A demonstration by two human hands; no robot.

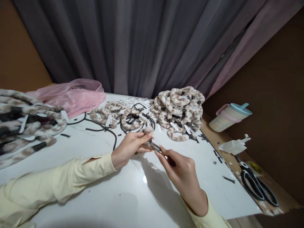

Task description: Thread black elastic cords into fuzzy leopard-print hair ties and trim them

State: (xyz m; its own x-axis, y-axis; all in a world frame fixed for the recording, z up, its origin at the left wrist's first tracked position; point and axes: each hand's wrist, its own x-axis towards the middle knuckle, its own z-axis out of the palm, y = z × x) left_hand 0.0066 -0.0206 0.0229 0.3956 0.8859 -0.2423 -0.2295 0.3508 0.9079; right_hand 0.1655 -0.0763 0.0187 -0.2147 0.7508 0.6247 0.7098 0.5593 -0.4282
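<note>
Grey curtains (133, 41) hang behind a white table (114, 196) in a brown-walled corner. Near the table's middle, a person in pale yellow sleeves works on a small furry piece (148, 129). The left hand (133, 146) pinches it between thumb and fingers; the right hand (179, 167) pinches a dark strip (156, 147) at its near side, though what the strip is cannot be told.

The piece in hand looks unfinished. Toward the far right corner, a heap of spotted furry rings (175, 98) with white tags appears mostly closed into loops, probably done. Whether the larger furry pile (57, 125) along the left edge is done or waiting is unclear. Between them lie loose rings (124, 122), black cords (95, 129) and a pink bag (83, 95).

Room to move opens toward the near edge; loops and cords crowd the far side. Past the right edge, a brown ledge (273, 185) holds a lidded cup (231, 113), a white bottle (234, 146) and scissors (254, 178).
</note>
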